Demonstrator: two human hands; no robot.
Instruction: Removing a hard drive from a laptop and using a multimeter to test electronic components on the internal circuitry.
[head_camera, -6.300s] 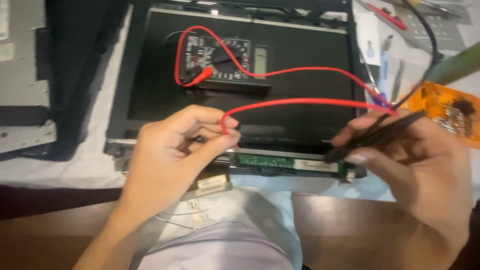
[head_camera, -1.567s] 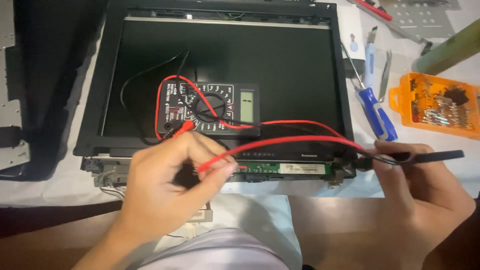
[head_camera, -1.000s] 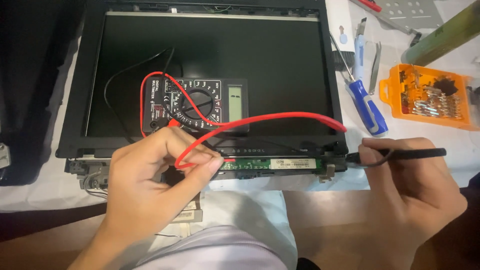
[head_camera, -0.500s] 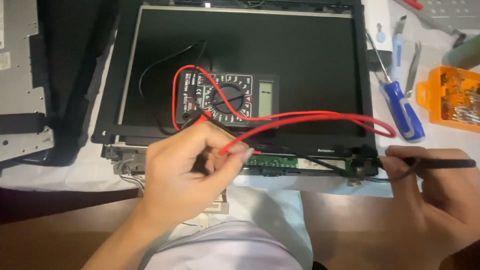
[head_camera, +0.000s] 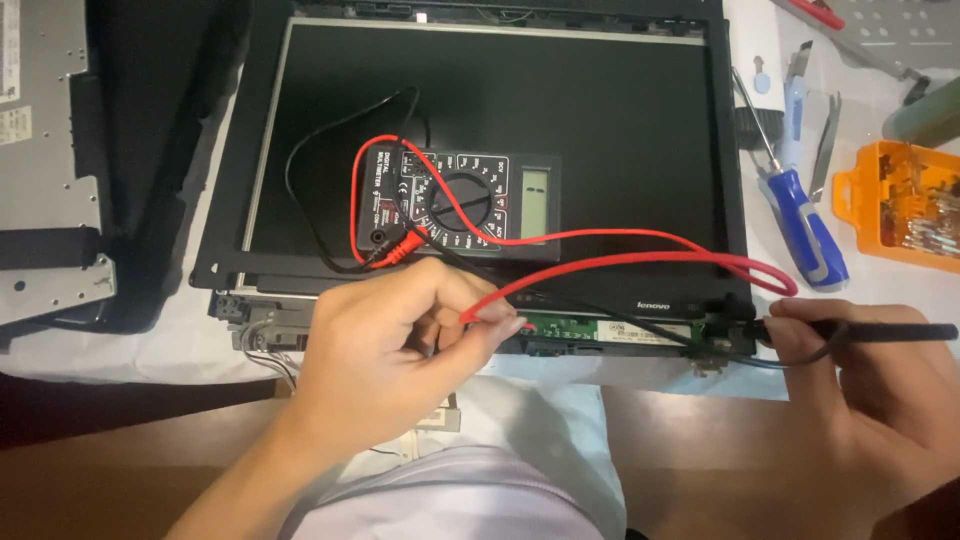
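Note:
A black multimeter (head_camera: 455, 205) lies on the dark screen of an opened laptop lid (head_camera: 600, 110). Its red lead (head_camera: 640, 262) loops right across the lower bezel and back to my left hand (head_camera: 395, 345), whose fingers pinch the red probe over the left end of a green circuit strip (head_camera: 610, 330). My right hand (head_camera: 865, 385) grips a black probe (head_camera: 880, 331) like a pen, with its tip at the lid's lower right hinge corner. A black lead (head_camera: 300, 215) curls on the screen left of the meter.
A blue-handled screwdriver (head_camera: 800, 225) and metal tweezers (head_camera: 826, 140) lie right of the lid. An orange parts box (head_camera: 900, 205) stands at the far right. Grey metal laptop parts (head_camera: 45, 150) sit at the left. A white cloth (head_camera: 130, 345) covers the brown table (head_camera: 100, 460).
The view has shifted and steadied over the lid. My left hand has brought the red probe down to the circuit strip. My right hand has kept the black probe at the lower right corner.

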